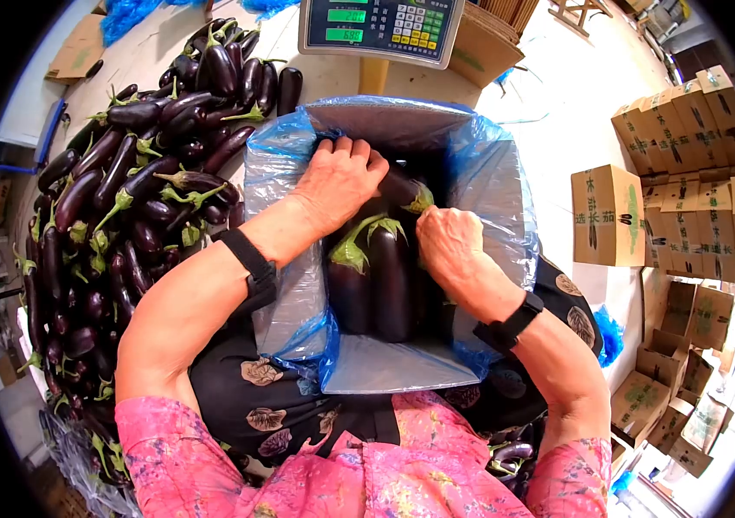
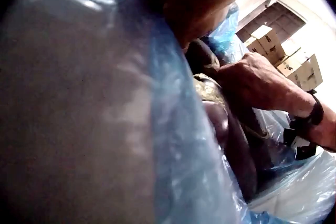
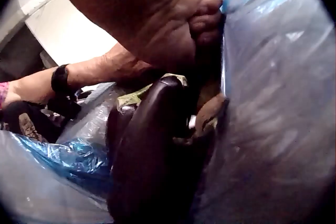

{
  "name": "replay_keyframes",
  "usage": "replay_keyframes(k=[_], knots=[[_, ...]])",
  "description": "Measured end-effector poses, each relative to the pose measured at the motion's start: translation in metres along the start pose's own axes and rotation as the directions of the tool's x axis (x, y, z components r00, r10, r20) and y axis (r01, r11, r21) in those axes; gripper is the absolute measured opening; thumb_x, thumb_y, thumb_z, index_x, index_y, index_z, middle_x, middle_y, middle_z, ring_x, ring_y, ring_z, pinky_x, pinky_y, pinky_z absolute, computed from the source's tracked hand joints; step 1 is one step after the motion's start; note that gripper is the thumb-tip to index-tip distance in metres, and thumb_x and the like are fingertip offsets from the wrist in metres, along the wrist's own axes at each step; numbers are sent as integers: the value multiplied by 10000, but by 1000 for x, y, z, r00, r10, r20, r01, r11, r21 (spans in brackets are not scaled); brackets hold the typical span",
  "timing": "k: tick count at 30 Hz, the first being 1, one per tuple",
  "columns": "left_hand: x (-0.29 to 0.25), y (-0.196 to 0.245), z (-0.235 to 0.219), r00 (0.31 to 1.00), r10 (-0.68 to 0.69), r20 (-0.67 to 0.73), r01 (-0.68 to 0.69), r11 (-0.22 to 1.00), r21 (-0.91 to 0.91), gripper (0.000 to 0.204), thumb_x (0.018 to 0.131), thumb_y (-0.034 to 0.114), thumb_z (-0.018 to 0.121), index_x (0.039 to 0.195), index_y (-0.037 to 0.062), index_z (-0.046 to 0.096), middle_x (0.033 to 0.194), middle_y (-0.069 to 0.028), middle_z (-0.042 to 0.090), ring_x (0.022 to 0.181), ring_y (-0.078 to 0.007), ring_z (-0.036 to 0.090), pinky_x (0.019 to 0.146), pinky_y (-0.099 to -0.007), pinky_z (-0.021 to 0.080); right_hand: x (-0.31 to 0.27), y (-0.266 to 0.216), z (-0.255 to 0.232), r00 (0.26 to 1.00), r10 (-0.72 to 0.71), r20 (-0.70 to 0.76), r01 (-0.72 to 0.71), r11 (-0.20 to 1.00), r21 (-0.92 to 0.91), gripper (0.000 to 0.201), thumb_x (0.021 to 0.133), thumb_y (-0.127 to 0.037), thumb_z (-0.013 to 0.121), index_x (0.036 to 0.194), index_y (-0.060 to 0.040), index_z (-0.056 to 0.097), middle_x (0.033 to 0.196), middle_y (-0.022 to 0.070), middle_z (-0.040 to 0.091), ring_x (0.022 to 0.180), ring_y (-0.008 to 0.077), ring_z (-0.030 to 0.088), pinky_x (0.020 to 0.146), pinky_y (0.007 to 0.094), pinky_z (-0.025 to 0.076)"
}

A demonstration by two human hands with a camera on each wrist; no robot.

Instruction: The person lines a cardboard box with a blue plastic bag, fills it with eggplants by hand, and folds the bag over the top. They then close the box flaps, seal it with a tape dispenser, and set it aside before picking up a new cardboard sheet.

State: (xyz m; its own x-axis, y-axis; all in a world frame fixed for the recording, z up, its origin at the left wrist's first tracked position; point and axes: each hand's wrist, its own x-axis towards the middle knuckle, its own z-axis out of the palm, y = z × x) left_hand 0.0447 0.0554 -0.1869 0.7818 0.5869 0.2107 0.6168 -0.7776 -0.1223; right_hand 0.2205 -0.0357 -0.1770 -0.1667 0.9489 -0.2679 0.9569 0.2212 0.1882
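Observation:
Both hands are inside a cardboard box [image 1: 402,367] lined with blue plastic. A dark purple eggplant [image 1: 398,188] lies tilted between them, its green cap toward the right. My left hand [image 1: 343,183] grips its other end from above, fingers bent down and their tips hidden. Curled at the capped end is my right hand [image 1: 452,246]; the right wrist view shows its bent fingers [image 3: 206,22] low in the box, what they grip mostly in shadow. Nearer the body, large eggplants [image 1: 392,285] stand side by side with green caps up.
A big heap of loose eggplants [image 1: 139,198] covers the left side. Beyond the box stands a digital scale [image 1: 376,30] with lit green displays. Stacked printed cartons [image 1: 696,129] line the right, with a single carton [image 1: 605,216] closer. The box sits between the person's knees.

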Motion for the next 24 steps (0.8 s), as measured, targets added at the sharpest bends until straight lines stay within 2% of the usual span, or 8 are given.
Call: replay_keyframes(k=[4, 5, 8, 12, 14, 19, 22, 24], knots=[[1, -6, -3, 999, 4, 50, 2, 993, -119, 368, 744, 250, 769, 1044, 78, 644, 968, -119, 618, 929, -299, 604, 779, -415, 518, -5, -11, 23, 994, -75, -75, 51, 960, -275, 78, 809, -192, 676, 775, -218, 742, 770, -29, 674, 704, 125, 679, 508, 285, 455], [-2, -11, -3, 1000, 9, 20, -6, 985, -170, 425, 726, 248, 811, 1068, 74, 628, 1001, -124, 597, 910, -327, 608, 797, -422, 529, -5, -5, 15, 990, -141, 19, 142, 967, -211, 47, 813, -198, 668, 825, -192, 713, 766, -15, 650, 704, 128, 667, 513, 316, 459], [-16, -25, -12, 998, -14, -57, -5, 945, -326, 412, 733, 229, 809, 1064, 57, 632, 1022, -133, 617, 924, -327, 626, 821, -416, 530, -7, 9, -9, 981, -105, -166, 75, 982, -175, 128, 790, -177, 691, 905, -139, 650, 821, 27, 644, 726, 163, 671, 531, 381, 478], [-13, -50, -71, 884, -205, -421, 28, 920, -390, 328, 782, 158, 777, 1052, 48, 627, 970, -139, 609, 913, -315, 626, 807, -393, 531, 1, 59, -69, 871, 114, -478, 57, 942, 330, 310, 792, -149, 735, 1026, -31, 571, 1055, 157, 603, 957, 340, 628, 783, 447, 529], [-13, -67, -88, 834, -451, -319, 202, 787, -583, 377, 786, 156, 773, 1106, 37, 615, 1036, -154, 611, 977, -335, 618, 870, -394, 517, 17, 91, -72, 785, 158, -599, 97, 923, 372, 434, 829, -217, 740, 1174, -10, 577, 1155, 204, 595, 1059, 396, 599, 911, 455, 510], [-12, -75, -74, 928, -312, -204, 130, 784, -608, 572, 805, 160, 758, 1337, 66, 567, 1305, -146, 582, 1216, -298, 567, 1051, -380, 437, 48, 108, -58, 898, -22, -439, 286, 789, 544, 591, 858, -261, 743, 1347, 1, 539, 1296, 226, 606, 1204, 357, 585, 1018, 432, 472], [-13, -60, -66, 980, -195, -49, 100, 684, -723, 529, 824, 146, 734, 1322, 53, 586, 1297, -162, 594, 1236, -319, 552, 1074, -387, 424, 40, 87, -79, 969, -70, -236, 202, 774, 601, 573, 867, -237, 734, 1370, -36, 546, 1293, 210, 615, 1262, 336, 559, 1061, 436, 450], [-12, -68, -69, 966, -242, -90, 110, 701, -704, 578, 810, 187, 751, 1340, 46, 570, 1341, -170, 575, 1245, -303, 552, 1075, -399, 423, 39, 98, -66, 899, 8, -438, 274, 770, 576, 601, 842, -236, 756, 1376, -60, 546, 1299, 209, 608, 1282, 345, 541, 1076, 433, 434]])
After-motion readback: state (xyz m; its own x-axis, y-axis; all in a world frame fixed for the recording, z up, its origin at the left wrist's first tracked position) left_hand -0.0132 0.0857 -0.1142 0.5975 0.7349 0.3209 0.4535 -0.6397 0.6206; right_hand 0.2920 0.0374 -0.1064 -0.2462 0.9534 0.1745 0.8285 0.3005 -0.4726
